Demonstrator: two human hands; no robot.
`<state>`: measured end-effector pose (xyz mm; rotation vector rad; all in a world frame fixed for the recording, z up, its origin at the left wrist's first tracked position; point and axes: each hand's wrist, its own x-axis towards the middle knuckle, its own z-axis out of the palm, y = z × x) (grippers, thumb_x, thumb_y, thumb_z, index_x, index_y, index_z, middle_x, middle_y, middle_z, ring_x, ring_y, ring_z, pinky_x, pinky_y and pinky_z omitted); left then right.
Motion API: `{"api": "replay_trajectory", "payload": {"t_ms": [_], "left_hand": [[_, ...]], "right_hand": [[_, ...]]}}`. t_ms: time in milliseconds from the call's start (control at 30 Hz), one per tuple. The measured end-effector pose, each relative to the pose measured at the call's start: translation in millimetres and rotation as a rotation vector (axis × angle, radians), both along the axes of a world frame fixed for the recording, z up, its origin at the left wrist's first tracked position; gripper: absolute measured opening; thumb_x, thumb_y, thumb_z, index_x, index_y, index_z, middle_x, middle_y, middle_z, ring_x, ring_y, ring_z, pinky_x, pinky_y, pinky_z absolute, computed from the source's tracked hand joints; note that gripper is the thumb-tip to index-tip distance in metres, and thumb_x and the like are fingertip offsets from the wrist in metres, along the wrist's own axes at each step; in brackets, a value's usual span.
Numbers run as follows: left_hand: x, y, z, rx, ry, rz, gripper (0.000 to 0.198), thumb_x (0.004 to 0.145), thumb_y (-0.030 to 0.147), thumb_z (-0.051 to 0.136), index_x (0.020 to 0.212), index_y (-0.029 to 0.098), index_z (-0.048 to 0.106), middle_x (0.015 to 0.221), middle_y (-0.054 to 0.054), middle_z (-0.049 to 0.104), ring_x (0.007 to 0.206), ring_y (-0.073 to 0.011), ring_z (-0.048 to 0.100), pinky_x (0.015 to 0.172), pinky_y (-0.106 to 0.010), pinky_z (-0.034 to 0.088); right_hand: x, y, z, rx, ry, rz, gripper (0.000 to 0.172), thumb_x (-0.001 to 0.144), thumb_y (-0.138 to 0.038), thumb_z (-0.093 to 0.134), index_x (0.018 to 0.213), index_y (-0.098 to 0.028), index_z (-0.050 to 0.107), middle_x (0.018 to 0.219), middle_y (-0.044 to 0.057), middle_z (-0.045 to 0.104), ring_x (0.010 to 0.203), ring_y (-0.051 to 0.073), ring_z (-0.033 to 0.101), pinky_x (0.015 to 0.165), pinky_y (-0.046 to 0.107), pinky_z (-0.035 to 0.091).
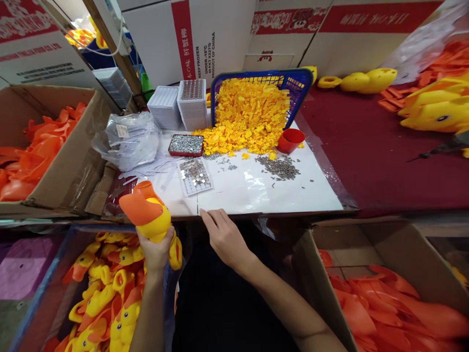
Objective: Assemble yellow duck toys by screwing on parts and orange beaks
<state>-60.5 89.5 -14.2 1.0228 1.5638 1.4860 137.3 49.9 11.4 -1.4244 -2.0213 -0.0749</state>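
**Left hand grips a duck piece, right hand lies open at the table edge**

Nearest the camera, the left hand is closed around a duck piece and holds it upright above a blue bin, just in front of the table's near edge. The piece is glossy plastic: a rounded yellow body topped by a broad orange beak that juts up and to the left. The fingers wrap its lower part from beneath. The bin below is heaped with similar yellow-and-orange ducks.

Just beside it, the right hand is open and holds nothing. Its fingers are stretched out, with the tips touching the front edge of the white sheet that covers the table. At lower right, a cardboard box holds orange plastic parts.

On the sheet, beyond the hands, lies a clear tray of small metal pieces, then a red tray filled with more of them, and a loose pile of metal bits to the right. A red cup lies tipped next to spilled yellow blocks, which pour from a tilted blue basket. Stacked white trays and a crumpled plastic bag sit to the left, near another carton of orange parts.

Farthest off, yellow duck bodies rest on a red cloth.
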Motion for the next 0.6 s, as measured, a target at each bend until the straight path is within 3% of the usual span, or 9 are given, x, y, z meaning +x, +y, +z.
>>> {"api": "replay_trajectory", "payload": {"t_ms": [133,300,433,500,600], "left_hand": [[12,-6,4.0,0.037,0.187,0.008,0.079,0.059,0.038,0.093,0.122,0.019,0.049,0.109,-0.007,0.066,0.090,-0.0189,0.068,0.083,-0.033,0.060],[40,-30,16.8,0.044,0.404,-0.014,0.092,0.070,0.046,0.087,0.144,0.019,0.039,0.132,-0.016,0.060,0.111,-0.0263,0.069,0.098,-0.042,0.058],[76,-39,32.6,0.194,0.619,-0.222,0.105,0.079,0.044,0.082,0.161,0.018,0.022,0.154,-0.024,0.046,0.140,-0.0349,0.055,0.113,-0.048,0.049],[98,-32,38.4,0.300,0.724,-0.340,0.103,0.084,0.043,0.078,0.164,0.018,0.019,0.152,-0.024,0.048,0.139,-0.0359,0.055,0.112,-0.048,0.049],[130,-14,43.9,0.444,0.908,-0.450,0.091,0.087,0.039,0.074,0.163,0.017,0.028,0.126,-0.018,0.064,0.115,-0.0335,0.065,0.102,-0.048,0.053]], "right_hand": [[25,-13,-13.7,0.032,0.177,-0.094,0.033,0.099,-0.002,0.040,0.112,-0.012,0.069,0.093,0.013,0.067,0.086,0.024,0.061,0.084,0.038,0.058],[62,-18,-15.7,0.026,0.994,-0.294,0.011,0.102,-0.023,0.059,0.100,-0.021,0.070,0.086,0.003,0.072,0.075,0.015,0.069,0.073,0.031,0.061],[82,-18,-12.0,0.079,1.568,-0.322,0.021,0.091,-0.041,0.076,0.094,-0.021,0.070,0.081,0.001,0.075,0.069,0.014,0.072,0.070,0.031,0.064],[89,-20,-11.2,0.111,1.684,-0.310,0.027,0.086,-0.044,0.082,0.093,-0.021,0.069,0.082,0.001,0.078,0.072,0.015,0.076,0.073,0.033,0.066],[99,-25,-9.9,0.167,1.715,-0.324,0.031,0.084,-0.045,0.082,0.093,-0.021,0.064,0.084,0.002,0.080,0.076,0.019,0.079,0.075,0.035,0.068]]}}
